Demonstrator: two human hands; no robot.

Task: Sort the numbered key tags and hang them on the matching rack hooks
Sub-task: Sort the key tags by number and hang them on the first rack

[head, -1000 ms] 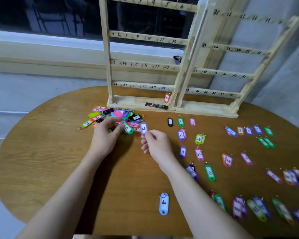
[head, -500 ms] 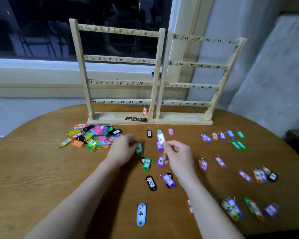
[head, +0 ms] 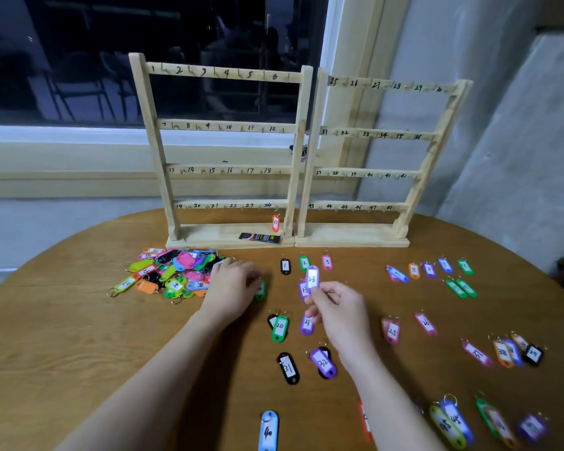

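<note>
- Right hand [head: 336,307] pinches tag 26 [head: 312,277] upright above the worktop [head: 79,353], thumb and fingertips at its lower end.
- Left hand [head: 232,288] is curled over a green tag [head: 260,291] by the pile [head: 173,273]; whether it grips it I can't tell.
- Tags look light, stiff, slick plastic; best pinched by the body, leaving the ring free.
- Racks [head: 228,125] read 1–24 and 25–48; hook 26 is top row, right rack [head: 381,135].

Your right hand [head: 337,309] pinches purple tag 26 [head: 312,277] upright above the table [head: 79,336]; your left hand [head: 230,288] grips a green tag [head: 260,290] beside the unsorted pile [head: 170,271].
</note>
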